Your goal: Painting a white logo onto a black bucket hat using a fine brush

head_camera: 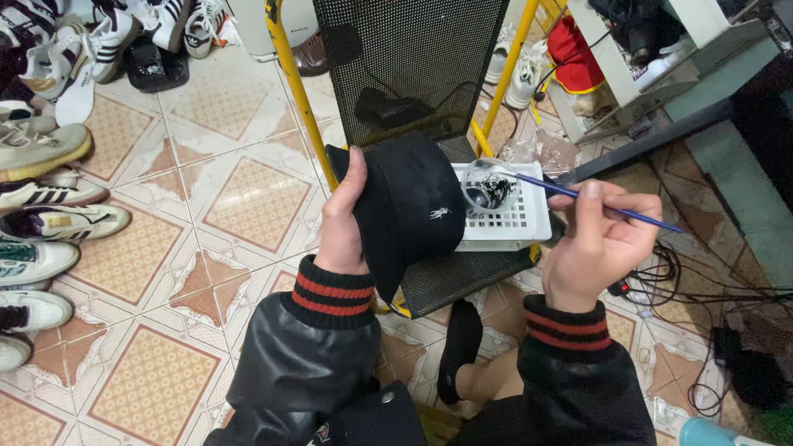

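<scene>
- Left hand point(341, 216): raised over the seat of a black mesh chair point(413, 66); fingers closed around a black hat point(410, 206), thumb lying along its outer edge, the other fingers hidden behind the cloth; the hat held upright, a small white embroidered emblem point(439, 214) facing the camera.
- Right hand point(596, 239): fingers pinched shut on a thin blue brush point(595, 201), gripped near its middle; the shaft runs slantwise, its rear end pointing right and down, its tip reaching into a small clear cup point(489, 186).
- Clear cup: stands in a white slotted tray point(520, 219) on the chair seat, just beside the hat; dark contents smear its inside wall.
- Sleeves: both wrists in black cuffs with red stripes point(330, 291); glossy black jacket sleeves below.
- Chair: yellow tubular frame point(297, 91) on either side of the mesh back.
- Floor: patterned tiles point(239, 202) in cream and orange; sneakers point(49, 223) lined along the left edge and more heaped at top left; black cables point(702, 285) tangled at right; a foot in a black sock point(458, 347) beneath the seat.
</scene>
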